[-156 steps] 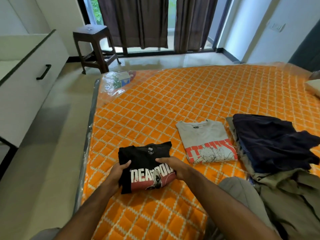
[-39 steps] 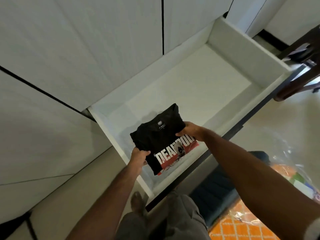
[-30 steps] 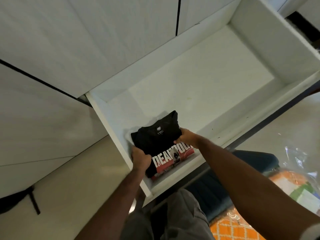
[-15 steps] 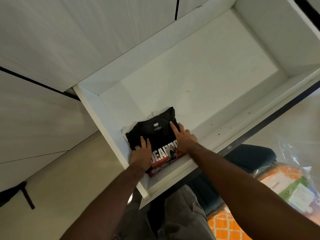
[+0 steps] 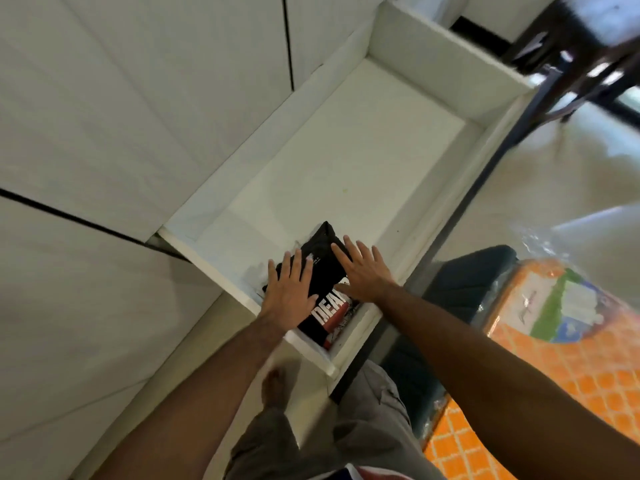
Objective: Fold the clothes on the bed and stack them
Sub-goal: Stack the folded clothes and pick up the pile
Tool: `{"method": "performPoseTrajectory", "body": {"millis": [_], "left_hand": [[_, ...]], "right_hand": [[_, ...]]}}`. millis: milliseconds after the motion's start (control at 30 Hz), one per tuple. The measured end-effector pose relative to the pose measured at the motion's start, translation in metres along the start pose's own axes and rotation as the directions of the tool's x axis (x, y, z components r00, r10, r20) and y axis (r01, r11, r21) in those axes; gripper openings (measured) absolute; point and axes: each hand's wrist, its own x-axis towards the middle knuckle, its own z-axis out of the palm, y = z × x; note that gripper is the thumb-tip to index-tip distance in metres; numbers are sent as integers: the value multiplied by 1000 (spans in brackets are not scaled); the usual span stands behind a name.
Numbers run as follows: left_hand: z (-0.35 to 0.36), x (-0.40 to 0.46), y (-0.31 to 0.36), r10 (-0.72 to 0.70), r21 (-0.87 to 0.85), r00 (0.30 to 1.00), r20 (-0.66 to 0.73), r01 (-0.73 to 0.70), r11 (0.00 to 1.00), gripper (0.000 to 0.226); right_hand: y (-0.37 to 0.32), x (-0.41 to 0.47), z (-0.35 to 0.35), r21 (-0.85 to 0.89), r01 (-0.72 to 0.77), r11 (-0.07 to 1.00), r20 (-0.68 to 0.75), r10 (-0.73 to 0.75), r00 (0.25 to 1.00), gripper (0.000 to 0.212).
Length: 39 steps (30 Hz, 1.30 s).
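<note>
The folded black T-shirt [image 5: 325,268] is pressed flat into the drawer's [image 5: 446,46] near-left corner by the left hand [image 5: 289,294] and right hand [image 5: 363,271], fingers straight.

The folded black T-shirt [image 5: 323,271] shows white block letters "DEA" on its red and black print; further letters are hidden. The small neck label is too small to read.

A white drawer [image 5: 433,43] stands pulled open. A folded black T-shirt [image 5: 325,271] with white lettering lies flat on its floor in the near left corner, against the front edge and left wall.
</note>
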Motion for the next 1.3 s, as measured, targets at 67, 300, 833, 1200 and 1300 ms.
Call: {"method": "performPoseTrajectory", "body": {"millis": [67,300,833,1200,1300], "left_hand": [[-7,-13,-5,71,18,995,-73,-70,997,84],[-26,-78,-9,285,132,948,-139,-267,955,81],[8,-220,196,789,338,614,16,-746,574,78],[157,-338,405,889,513,387,244,-829,220,78],[204,-343,458,909,529,318,271,-838,135,83]], "right_hand": [[-18,-29,0,27,-61,998,-70,63,996,96],[-82,-136,17,198,-255,947,-205,294,934,91],[-133,-419,201,611,-649,453,16,813,582,88],[-164,-612,447,670,-739,74,235,923,305,85],[-160,-639,507,698,-715,-45,271,941,205,83]]}}
